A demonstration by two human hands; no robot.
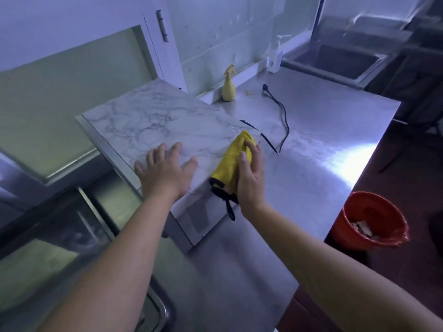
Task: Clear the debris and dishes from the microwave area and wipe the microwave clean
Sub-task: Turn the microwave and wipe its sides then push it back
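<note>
The microwave (153, 121) has a marble-patterned top and stands on a steel counter, with its door (72, 212) swung open toward me at the lower left. My left hand (165, 171) lies flat on the top near its front edge, fingers spread. My right hand (249, 176) holds a yellow cloth (230, 164) with black trim against the microwave's right top edge. A black loop of the cloth hangs down the side.
A yellow spray bottle (228, 86) stands by the wall behind the microwave, with a rubber band (248, 93) and the unplugged black power cord (282, 116) beside it. A pump bottle (275, 56) stands near the sink (335, 61). A red bin (374, 221) with scraps sits on the floor at right.
</note>
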